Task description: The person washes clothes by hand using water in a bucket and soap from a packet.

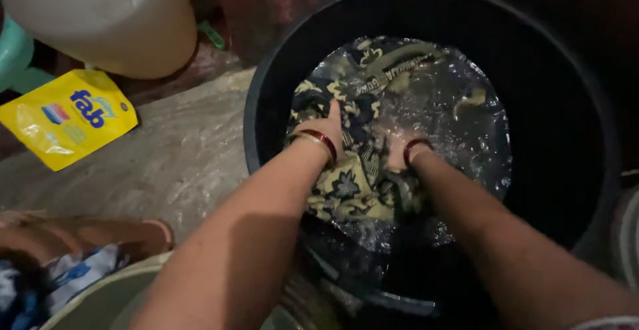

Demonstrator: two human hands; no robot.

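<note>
You are mid-wash: left hand (327, 130) presses the cloth (349, 183) flat-fingered; right hand (399, 149), submerged in the tub (266, 70), fingers indiscernible; next, likely knead.

Open water right of the soaked patterned cloth (346, 183), all round the black tub's wall (266, 84).

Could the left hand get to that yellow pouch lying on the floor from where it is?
Probably yes: the left hand rests on the patterned cloth inside the black tub; the yellow pouch lies left, only the tub's rim between.
</note>
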